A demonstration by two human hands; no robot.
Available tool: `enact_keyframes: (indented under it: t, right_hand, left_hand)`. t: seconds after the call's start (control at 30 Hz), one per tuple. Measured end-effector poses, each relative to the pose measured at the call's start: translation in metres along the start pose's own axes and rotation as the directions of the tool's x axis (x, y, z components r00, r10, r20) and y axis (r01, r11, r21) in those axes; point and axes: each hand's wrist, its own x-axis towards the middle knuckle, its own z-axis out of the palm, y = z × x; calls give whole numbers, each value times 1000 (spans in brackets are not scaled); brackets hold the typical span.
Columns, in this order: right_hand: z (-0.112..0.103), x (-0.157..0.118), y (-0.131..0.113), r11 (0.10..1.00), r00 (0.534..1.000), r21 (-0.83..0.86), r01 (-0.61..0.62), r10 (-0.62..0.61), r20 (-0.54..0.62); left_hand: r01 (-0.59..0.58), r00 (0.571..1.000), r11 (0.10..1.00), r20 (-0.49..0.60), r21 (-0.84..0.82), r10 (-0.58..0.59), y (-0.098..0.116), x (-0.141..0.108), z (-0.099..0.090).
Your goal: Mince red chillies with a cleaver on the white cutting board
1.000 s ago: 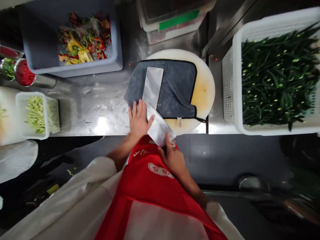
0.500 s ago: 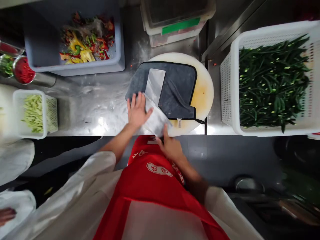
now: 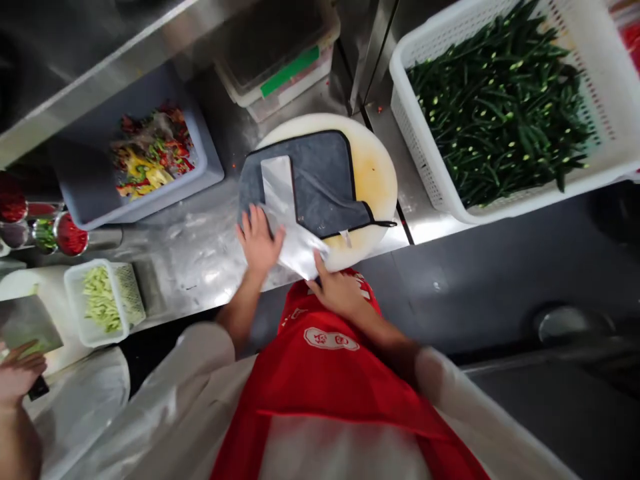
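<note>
A cleaver (image 3: 303, 250) lies slantwise, its broad shiny blade over the lower end of a pale rectangular block that looks like a whetstone (image 3: 279, 183). Under the stone is a grey towel with black edging (image 3: 320, 167), spread on a round white cutting board (image 3: 377, 170). My left hand (image 3: 260, 243) is flat with fingers spread, its fingertips at the blade's left edge. My right hand (image 3: 340, 290) is closed round the cleaver's handle, mostly hidden, with the index finger stretched along the blade.
A grey bin of pepper scraps (image 3: 210, 170), a lidded box (image 3: 295, 83) and a white basket of green peppers (image 3: 425, 167) stand around the board. Left are a small basket of pale green pieces (image 3: 123, 293), metal tins (image 3: 70, 233) and another person's hand (image 3: 23, 370) by a blade.
The view has turned and shifted, so the counter now slants. The cleaver stays over the stone with both hands at it. Another person's hand and blade have come into view at left.
</note>
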Motion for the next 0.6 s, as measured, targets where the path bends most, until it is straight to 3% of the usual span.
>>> enact_keyframes:
  t: [0.13, 0.23, 0.3, 0.4, 0.47, 0.6]
  right_hand:
    - [4, -12, 5, 1000, 999, 21, -17, 16, 47]
    - [-2, 0, 1, 1000, 993, -28, 12, -15, -114]
    - [-1, -1, 4, 999, 987, -21, 29, -31, -157]
    - [9, -12, 17, 999, 1000, 46, 4, -6, 30]
    - [10, -9, 17, 999, 998, 50, -10, 6, 69]
    - [-2, 14, 3, 998, 992, 19, 62, -59, -115]
  left_hand:
    - [-22, 997, 1000, 68, 9, 21, 5, -10, 1]
    - [-1, 1000, 1000, 27, 3, 1, 1, 9, -2]
    - [15, 1000, 1000, 16, 8, -15, 5, 8, -2]
    - [18, 997, 999, 71, 39, -21, 13, -12, 1]
    - [0, 995, 999, 99, 50, -5, 12, -12, 0]
    - [55, 997, 996, 44, 67, -58, 0, 16, -5]
